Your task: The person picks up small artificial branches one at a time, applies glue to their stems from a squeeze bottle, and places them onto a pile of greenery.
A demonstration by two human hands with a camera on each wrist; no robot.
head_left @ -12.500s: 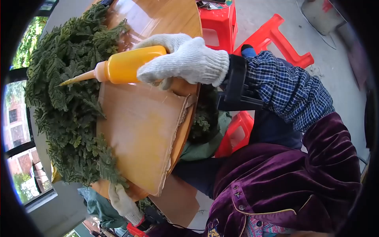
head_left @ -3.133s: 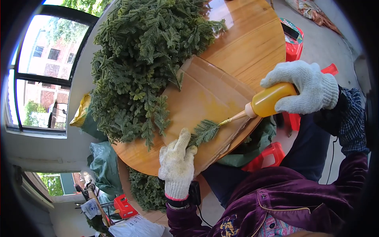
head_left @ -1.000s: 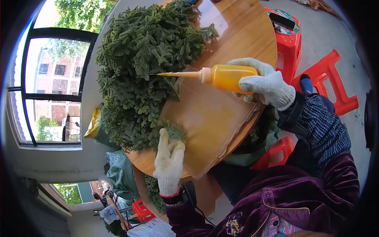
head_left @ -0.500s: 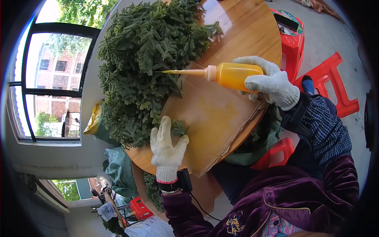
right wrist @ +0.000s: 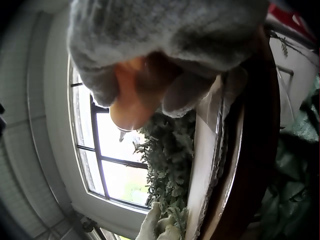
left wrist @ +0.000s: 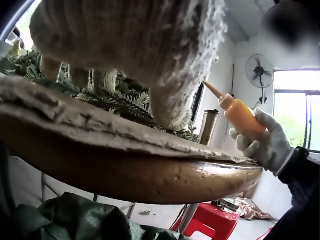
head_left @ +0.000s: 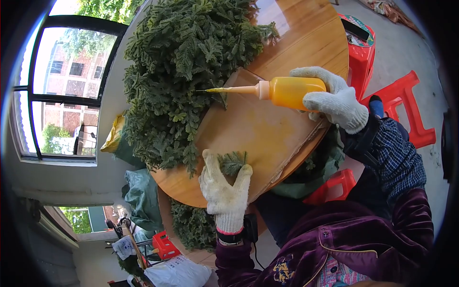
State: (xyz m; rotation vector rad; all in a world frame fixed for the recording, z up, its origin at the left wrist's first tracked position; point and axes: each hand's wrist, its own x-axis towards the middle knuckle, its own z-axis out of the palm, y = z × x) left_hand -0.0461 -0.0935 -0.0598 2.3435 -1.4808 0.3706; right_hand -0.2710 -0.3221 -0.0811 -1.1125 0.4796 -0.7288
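My gloved right hand (head_left: 334, 98) grips a clear squeeze bottle (head_left: 294, 92) of yellow-orange liquid, lying nearly level. Its long nozzle (head_left: 232, 89) points left, and the tip overlaps a big heap of fir branches (head_left: 177, 71). In the left wrist view the bottle (left wrist: 242, 116) is raised beyond the table edge. Over the near-left part of a stained cardboard sheet (head_left: 253, 126), my gloved left hand (head_left: 224, 184) lies with thumb and fingers spread apart. A small fir sprig (head_left: 233, 163) shows between that thumb and forefinger; the other fingertips are partly hidden.
The cardboard lies on a round wooden table (head_left: 311, 33). A red stool (head_left: 361, 52) with a phone (head_left: 355, 29) on it and a tipped red stool (head_left: 406, 110) stand right. More fir branches (head_left: 193, 222) are below the table edge, beside a green sack (head_left: 144, 193).
Three seconds ago the nozzle met a sprig held at the left hand; the bottle has since swung up-left. In the last half second the left hand and small sprig moved right over the cardboard.
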